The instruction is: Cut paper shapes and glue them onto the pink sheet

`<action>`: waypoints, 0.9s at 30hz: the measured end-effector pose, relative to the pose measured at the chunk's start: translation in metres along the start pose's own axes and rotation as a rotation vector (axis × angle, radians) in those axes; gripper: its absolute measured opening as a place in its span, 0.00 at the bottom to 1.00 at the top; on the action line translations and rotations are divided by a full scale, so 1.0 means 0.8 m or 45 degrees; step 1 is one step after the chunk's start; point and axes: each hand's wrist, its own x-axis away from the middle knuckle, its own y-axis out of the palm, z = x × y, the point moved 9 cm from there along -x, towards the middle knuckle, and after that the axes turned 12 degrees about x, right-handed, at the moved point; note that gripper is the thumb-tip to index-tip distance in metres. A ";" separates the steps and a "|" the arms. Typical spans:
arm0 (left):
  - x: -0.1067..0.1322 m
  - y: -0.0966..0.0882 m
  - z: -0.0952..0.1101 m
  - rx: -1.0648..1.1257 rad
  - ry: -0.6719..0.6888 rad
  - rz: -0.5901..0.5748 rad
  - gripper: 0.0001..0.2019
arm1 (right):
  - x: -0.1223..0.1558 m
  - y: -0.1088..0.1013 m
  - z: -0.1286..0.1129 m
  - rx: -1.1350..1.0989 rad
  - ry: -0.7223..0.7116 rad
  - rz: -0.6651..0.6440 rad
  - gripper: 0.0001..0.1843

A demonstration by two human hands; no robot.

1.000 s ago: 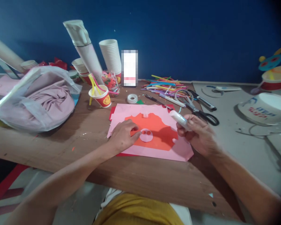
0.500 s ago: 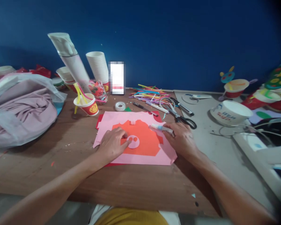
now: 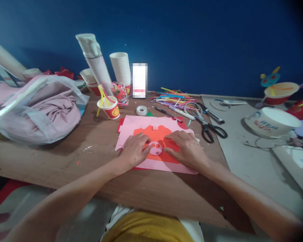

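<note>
A round pink paper piece (image 3: 155,152) with two orange spots lies on an orange paper sheet (image 3: 151,133). Under that is a larger pink sheet (image 3: 131,121), with red paper showing at its edges. My left hand (image 3: 135,149) rests on the sheets, its thumb at the left edge of the round piece and its fingers apart. On the other side, my right hand (image 3: 187,146) is spread low over the orange sheet, thumb and fingertips pointing at the round piece without visibly holding anything. The white glue tube cannot be made out now.
Black-handled scissors (image 3: 207,129), a utility knife (image 3: 213,113), a pen (image 3: 166,113) and colourful straws (image 3: 174,97) lie beyond the sheets. Tape (image 3: 141,110) and a paper cup (image 3: 112,109) stand back left. A plastic bag (image 3: 35,117) fills the left; a white bowl (image 3: 270,122) is right.
My right hand has let go of the glue tube and moved left, close to the round pink piece. The left hand stays beside it. The whole view has shifted a little.
</note>
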 end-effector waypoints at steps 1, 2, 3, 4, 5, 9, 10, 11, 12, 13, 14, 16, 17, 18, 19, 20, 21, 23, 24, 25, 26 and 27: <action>0.001 -0.001 0.000 0.017 0.006 0.003 0.13 | -0.004 0.002 -0.009 0.006 -0.030 -0.028 0.20; 0.001 -0.002 -0.001 0.046 0.012 0.006 0.13 | -0.007 0.003 -0.016 0.012 -0.057 -0.045 0.23; 0.001 -0.004 -0.002 0.085 0.016 0.012 0.12 | -0.010 0.005 -0.023 0.017 -0.081 -0.053 0.25; 0.001 -0.006 -0.003 0.133 0.020 0.025 0.12 | -0.012 0.007 -0.028 0.020 -0.100 -0.058 0.27; 0.001 -0.009 -0.004 0.190 0.027 0.042 0.12 | -0.013 0.009 -0.032 0.020 -0.112 -0.060 0.27; 0.000 -0.022 -0.012 0.405 0.049 0.149 0.12 | -0.015 0.022 -0.036 -0.024 -0.112 -0.082 0.23; -0.001 -0.024 -0.015 0.444 0.044 0.167 0.12 | -0.015 0.025 -0.036 -0.040 -0.109 -0.087 0.22; -0.001 -0.025 -0.018 0.476 0.032 0.178 0.12 | -0.015 0.026 -0.036 -0.055 -0.106 -0.088 0.21; -0.002 -0.026 -0.021 0.506 0.010 0.182 0.12 | -0.014 0.027 -0.035 -0.071 -0.103 -0.082 0.20; -0.002 -0.025 -0.024 0.537 -0.024 0.178 0.11 | -0.014 0.027 -0.034 -0.087 -0.102 -0.075 0.20; -0.002 -0.023 -0.028 0.572 -0.071 0.169 0.11 | -0.014 0.027 -0.034 -0.105 -0.102 -0.063 0.19; -0.003 -0.016 -0.036 0.677 -0.194 0.121 0.12 | -0.013 0.024 -0.032 -0.143 -0.097 -0.036 0.19; -0.002 -0.012 -0.039 0.745 -0.257 0.084 0.13 | -0.013 0.022 -0.031 -0.164 -0.093 -0.022 0.18; -0.002 -0.007 -0.041 0.816 -0.313 0.046 0.14 | -0.013 0.020 -0.030 -0.187 -0.088 -0.007 0.18; -0.001 -0.002 -0.041 0.885 -0.360 0.007 0.15 | -0.013 0.018 -0.029 -0.210 -0.085 0.007 0.17; 0.000 0.001 -0.041 0.946 -0.399 -0.028 0.15 | -0.013 0.017 -0.029 -0.229 -0.086 0.018 0.17; 0.001 0.004 -0.040 0.993 -0.430 -0.055 0.16 | -0.013 0.015 -0.029 -0.243 -0.089 0.028 0.16; 0.002 0.007 -0.038 1.051 -0.472 -0.089 0.16 | -0.013 0.015 -0.029 -0.251 -0.099 0.041 0.16; 0.003 0.008 -0.036 1.069 -0.481 -0.103 0.15 | -0.013 0.015 -0.030 -0.251 -0.102 0.047 0.16; 0.003 0.010 -0.035 1.083 -0.484 -0.120 0.15 | -0.013 0.015 -0.030 -0.251 -0.101 0.056 0.16; 0.004 0.011 -0.034 1.095 -0.486 -0.137 0.14 | -0.014 0.014 -0.029 -0.256 -0.098 0.067 0.15; 0.004 0.013 -0.033 1.105 -0.490 -0.155 0.13 | -0.014 0.014 -0.029 -0.264 -0.096 0.079 0.15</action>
